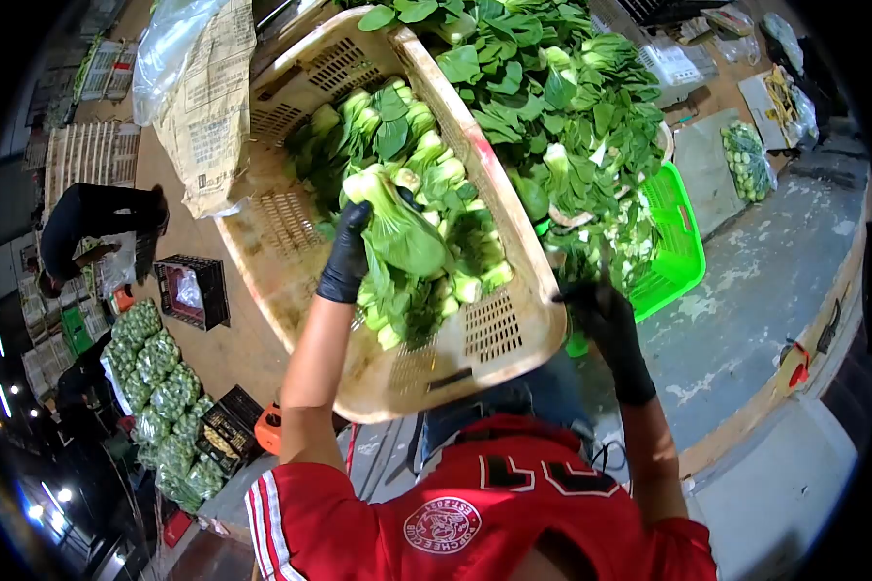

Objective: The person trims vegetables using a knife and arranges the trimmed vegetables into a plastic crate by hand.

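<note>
My left hand, in a black glove, is closed round a head of bok choy, its pale stem end pointing away from me. Beneath it, several more bok choy lie in a large, worn beige plastic crate with slotted walls. My right hand, also gloved in black, is beside the crate's near right corner with its fingers curled. A thin dark object seems to stick up from it, too unclear to name. Just beyond that hand is a bright green basket with cut leaves and pale trimmings.
A big heap of bok choy rises behind the green basket. Brown paper sacking hangs by the crate's far left. Bagged greens and a dark crate stand on the floor at left, near a bending person.
</note>
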`<action>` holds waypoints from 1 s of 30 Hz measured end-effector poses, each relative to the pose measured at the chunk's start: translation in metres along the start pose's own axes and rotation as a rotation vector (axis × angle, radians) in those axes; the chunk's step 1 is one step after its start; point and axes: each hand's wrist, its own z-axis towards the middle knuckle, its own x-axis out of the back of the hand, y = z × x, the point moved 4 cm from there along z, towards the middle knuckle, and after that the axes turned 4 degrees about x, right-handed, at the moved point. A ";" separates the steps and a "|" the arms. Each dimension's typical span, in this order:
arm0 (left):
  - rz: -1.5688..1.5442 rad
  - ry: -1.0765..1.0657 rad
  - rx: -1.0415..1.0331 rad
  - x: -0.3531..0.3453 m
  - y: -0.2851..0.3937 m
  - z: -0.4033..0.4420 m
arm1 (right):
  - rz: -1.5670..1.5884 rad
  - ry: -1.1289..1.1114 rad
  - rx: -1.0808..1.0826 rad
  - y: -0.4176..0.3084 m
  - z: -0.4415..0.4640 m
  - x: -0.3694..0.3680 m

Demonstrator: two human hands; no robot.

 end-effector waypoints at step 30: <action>0.725 -0.337 0.377 -0.239 -0.164 -0.033 | -0.662 0.250 0.493 0.014 -0.029 0.109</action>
